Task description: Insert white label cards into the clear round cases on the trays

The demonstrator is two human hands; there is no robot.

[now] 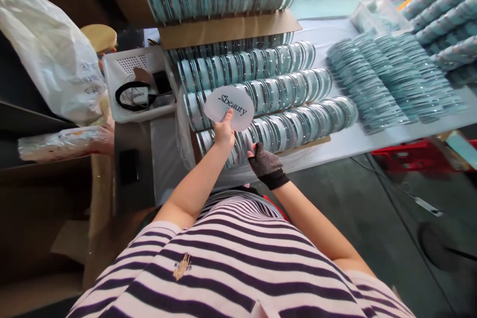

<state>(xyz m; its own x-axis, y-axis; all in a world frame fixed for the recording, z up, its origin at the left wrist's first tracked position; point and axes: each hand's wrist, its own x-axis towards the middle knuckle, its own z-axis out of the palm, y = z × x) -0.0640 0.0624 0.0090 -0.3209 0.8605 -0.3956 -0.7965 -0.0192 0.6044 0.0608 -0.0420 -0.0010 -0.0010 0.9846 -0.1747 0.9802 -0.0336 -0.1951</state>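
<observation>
My left hand holds up a white heart-shaped card printed with "Sbeauty". It hovers over rows of round teal-and-clear cases standing on edge on the table. My right hand, in a dark dotted fingerless glove, rests at the nearest row of cases, fingers curled against them; whether it grips one is hidden.
A cardboard box filled with more cases sits behind the rows. Further stacks of cases fan out at the right. A white basket with black items stands at left beside a plastic bag. A red crate lies under the table.
</observation>
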